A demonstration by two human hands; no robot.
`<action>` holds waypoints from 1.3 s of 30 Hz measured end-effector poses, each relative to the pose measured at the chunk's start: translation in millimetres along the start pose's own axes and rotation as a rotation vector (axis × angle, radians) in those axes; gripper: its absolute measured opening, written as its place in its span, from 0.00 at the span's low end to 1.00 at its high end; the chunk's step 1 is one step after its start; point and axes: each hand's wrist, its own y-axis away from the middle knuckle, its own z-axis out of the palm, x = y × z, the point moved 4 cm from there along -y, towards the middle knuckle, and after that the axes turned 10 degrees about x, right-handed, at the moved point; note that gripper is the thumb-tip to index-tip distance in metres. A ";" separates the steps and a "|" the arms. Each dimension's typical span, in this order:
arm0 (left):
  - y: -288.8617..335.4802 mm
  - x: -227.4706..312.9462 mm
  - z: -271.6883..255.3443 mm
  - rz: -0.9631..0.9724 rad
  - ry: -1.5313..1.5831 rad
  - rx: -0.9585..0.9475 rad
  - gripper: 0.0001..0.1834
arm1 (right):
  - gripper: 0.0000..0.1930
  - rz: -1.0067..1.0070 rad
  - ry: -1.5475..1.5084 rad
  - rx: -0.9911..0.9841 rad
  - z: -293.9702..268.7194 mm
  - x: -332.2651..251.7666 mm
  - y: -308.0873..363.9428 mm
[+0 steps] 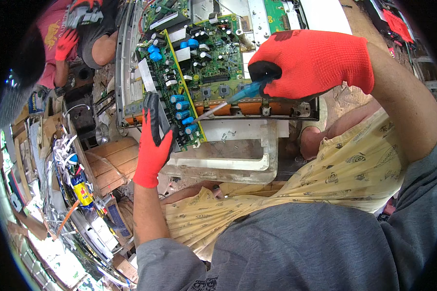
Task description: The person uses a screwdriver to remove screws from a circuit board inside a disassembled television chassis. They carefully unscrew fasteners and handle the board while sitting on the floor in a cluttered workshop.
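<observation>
My left hand (pixel 153 155), in a red glove with black fingertips and palm, grips the left side of a long green circuit board (pixel 187 92). Its fingers stretch up along a grey metal plate there, with the thumb apart. The board lies slanted, its near end reaching past the panel's edge. Blue capacitors (pixel 182 105) stand along it. My right hand (pixel 315 63), gloved alike, is closed round the blue handle of a screwdriver (pixel 245 93). The shaft points down-left, its tip at the board's yellow edge beside the capacitors. Whether the tip touches is unclear.
Beneath lies a large flat panel chassis (pixel 296 109) carrying another green circuit board (pixel 223 63). Loose screws (pixel 230 134) lie near a pale frame (pixel 272 165). A wooden box (pixel 114 162) and scrap wires (pixel 65 153) are left. Another person's red-gloved hand (pixel 67 44) shows at upper left.
</observation>
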 end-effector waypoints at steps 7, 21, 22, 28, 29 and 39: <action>13.9 12.5 4.8 -0.147 0.193 0.075 0.45 | 0.16 -0.047 -0.088 0.072 13.7 -3.2 -1.0; 12.4 4.8 1.8 -0.247 0.201 0.082 0.41 | 0.19 -0.159 0.080 0.042 32.3 -4.4 5.7; 12.7 5.3 1.4 -0.263 0.187 0.077 0.41 | 0.20 -0.158 0.075 0.043 32.9 -3.2 5.9; 13.0 4.7 3.3 -0.323 0.259 0.118 0.40 | 0.24 -0.251 0.116 0.162 37.5 -1.0 11.0; 12.3 4.5 4.0 -0.309 0.295 0.133 0.40 | 0.24 -0.240 0.104 0.182 38.3 0.8 11.4; 13.1 12.9 7.1 -0.329 0.243 0.113 0.39 | 0.26 -0.284 0.041 0.277 42.0 5.3 10.5</action>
